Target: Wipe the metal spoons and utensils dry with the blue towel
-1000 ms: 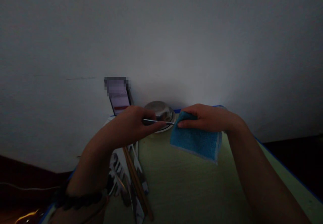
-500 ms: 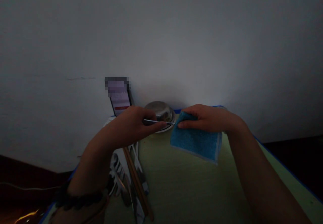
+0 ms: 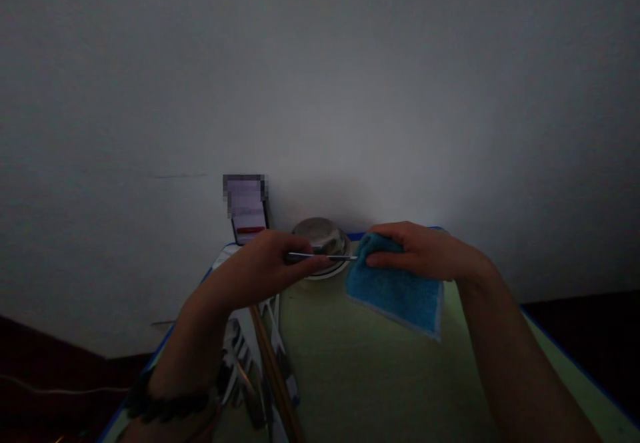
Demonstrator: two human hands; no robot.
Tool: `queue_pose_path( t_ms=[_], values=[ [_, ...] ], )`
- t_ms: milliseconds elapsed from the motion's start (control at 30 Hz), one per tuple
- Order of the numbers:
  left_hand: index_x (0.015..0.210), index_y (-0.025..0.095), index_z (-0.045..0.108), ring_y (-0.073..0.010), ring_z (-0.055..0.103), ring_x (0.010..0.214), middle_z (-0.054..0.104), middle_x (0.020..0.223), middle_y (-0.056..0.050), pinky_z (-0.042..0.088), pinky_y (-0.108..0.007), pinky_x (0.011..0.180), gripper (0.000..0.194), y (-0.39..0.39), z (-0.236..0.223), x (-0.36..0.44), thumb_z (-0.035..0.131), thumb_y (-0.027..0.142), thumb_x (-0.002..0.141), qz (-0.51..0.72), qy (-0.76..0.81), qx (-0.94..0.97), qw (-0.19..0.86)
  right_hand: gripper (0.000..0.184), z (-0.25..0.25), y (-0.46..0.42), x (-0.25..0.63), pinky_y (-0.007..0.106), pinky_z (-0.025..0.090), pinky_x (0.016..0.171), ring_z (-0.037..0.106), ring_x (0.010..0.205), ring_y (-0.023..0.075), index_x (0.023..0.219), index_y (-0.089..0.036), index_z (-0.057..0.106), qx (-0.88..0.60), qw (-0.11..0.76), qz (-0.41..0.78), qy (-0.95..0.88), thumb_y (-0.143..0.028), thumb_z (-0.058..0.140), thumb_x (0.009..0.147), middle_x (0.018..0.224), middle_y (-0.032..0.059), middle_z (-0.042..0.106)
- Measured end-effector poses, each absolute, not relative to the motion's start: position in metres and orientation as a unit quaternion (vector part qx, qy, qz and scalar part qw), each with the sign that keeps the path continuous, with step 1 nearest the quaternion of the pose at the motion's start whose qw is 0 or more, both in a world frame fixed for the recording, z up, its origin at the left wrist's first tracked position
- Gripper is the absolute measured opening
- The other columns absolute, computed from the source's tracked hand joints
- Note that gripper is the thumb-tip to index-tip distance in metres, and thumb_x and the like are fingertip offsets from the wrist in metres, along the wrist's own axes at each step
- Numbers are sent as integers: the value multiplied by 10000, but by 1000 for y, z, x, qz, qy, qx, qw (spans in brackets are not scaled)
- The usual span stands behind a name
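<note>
My left hand (image 3: 273, 256) pinches a thin metal utensil (image 3: 341, 257) between thumb and fingers, its shaft pointing right. The kind of utensil cannot be made out, since its far end is inside the blue cloth (image 3: 400, 293). My right hand (image 3: 415, 250) grips that cloth, thumb on the near side, with the white-edged lower part hanging down. Behind the hands, a shiny metal bowl (image 3: 316, 233) sits upside down near the wall, partly covered by my left fingers. A white dish rim (image 3: 327, 274) shows beneath it.
A phone (image 3: 249, 213) leans against the wall (image 3: 320, 83) at the back left. Wooden chopsticks (image 3: 274, 373) and several metal utensils (image 3: 245, 380) lie on the left of the pale green table (image 3: 360, 376), which has a blue edge.
My right hand and the cloth have shifted slightly right relative to my left hand, baring more of the utensil's shaft. The whole view has tilted a little, so everything sits lower.
</note>
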State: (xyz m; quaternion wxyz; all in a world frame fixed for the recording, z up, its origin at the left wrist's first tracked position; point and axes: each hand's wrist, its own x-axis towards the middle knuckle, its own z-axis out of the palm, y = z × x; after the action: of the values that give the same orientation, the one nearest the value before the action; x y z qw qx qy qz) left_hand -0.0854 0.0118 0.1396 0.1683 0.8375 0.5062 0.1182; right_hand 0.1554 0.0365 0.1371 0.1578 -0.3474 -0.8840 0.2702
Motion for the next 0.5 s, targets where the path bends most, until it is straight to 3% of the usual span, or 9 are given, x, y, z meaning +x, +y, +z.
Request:
queue_pose_path(
  t_ms=[500],
  values=[
    [771, 153, 606, -89, 433, 491, 513, 561, 22, 261, -205, 458, 452, 12, 140, -73, 334, 507, 845, 82, 503, 851, 130, 249, 136, 37, 156, 244, 392, 631, 571, 747, 144, 889, -175, 575, -358, 149, 205, -899, -394, 486, 813, 825, 26, 624]
  ],
)
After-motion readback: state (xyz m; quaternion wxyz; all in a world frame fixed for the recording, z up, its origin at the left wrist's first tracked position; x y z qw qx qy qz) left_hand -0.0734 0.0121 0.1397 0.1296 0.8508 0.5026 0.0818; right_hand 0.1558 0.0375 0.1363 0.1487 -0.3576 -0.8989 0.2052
